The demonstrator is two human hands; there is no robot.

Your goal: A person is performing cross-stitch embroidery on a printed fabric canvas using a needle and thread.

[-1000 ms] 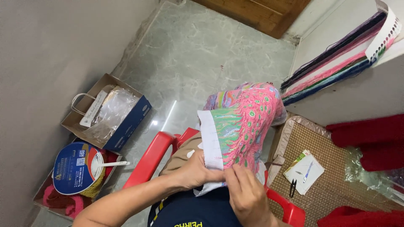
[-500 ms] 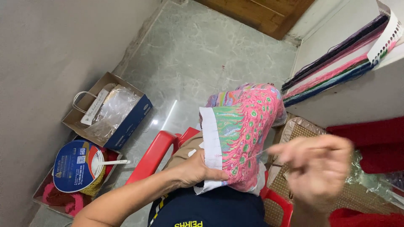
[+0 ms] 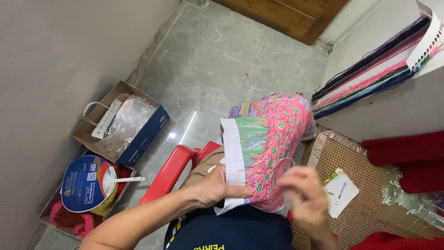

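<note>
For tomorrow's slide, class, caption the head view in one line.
Left hand pins pink-and-green embroidered cloth on the lap; right hand works at its edge.

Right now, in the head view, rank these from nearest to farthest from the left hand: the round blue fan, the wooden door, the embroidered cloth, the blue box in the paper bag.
From the left hand:
1. Embroidered cloth, held at its white edge.
2. Blue box, on the floor to the left.
3. Round blue fan, farther left, low.
4. Wooden door, far across the floor, top of view.
</note>
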